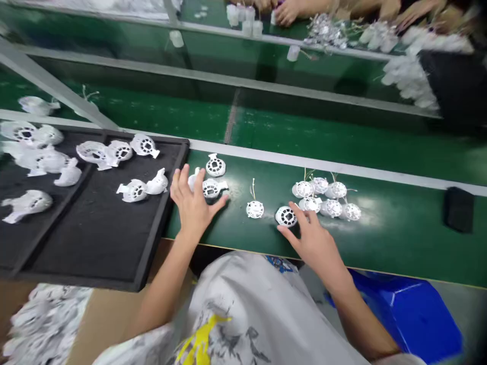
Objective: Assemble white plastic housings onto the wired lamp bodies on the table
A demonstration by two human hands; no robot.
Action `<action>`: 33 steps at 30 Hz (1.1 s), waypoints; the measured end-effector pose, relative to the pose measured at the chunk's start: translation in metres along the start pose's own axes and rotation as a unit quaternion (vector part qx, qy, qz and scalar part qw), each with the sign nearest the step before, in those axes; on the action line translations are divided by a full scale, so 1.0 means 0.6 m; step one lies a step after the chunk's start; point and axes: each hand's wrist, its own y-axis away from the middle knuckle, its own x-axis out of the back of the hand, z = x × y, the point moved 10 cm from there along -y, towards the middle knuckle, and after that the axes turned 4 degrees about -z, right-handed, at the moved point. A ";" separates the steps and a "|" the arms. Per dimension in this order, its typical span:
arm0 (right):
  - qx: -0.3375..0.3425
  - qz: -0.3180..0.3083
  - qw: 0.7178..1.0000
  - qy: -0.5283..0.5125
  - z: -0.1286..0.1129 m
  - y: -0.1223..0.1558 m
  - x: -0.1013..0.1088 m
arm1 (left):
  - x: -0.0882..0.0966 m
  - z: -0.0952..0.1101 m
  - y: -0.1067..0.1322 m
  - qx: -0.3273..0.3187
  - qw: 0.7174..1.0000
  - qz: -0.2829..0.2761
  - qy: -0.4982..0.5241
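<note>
Round white plastic housing [286, 216], touching right hand's spread fingers [300, 215] — left hand [192, 205] open, beside another housing [211, 188]

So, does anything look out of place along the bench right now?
One white plastic housing lies alone on the farther green work surface, beyond the metal rail at upper left. It looks stray because the other housings sit in the black tray or on the near green work surface.
</note>
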 end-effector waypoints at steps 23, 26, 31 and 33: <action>0.269 0.043 0.948 -0.162 -0.142 -0.073 -0.007 | -0.138 0.148 0.117 -0.042 0.913 -0.328 0.239; 0.272 0.037 0.950 -0.150 -0.143 -0.073 -0.007 | -0.137 0.150 0.115 -0.045 0.911 -0.329 0.244; 0.268 0.039 0.951 -0.150 -0.137 -0.077 -0.008 | -0.133 0.151 0.113 -0.054 0.912 -0.324 0.247; 0.274 0.031 0.950 -0.144 -0.136 -0.079 -0.009 | -0.133 0.152 0.113 -0.055 0.911 -0.322 0.252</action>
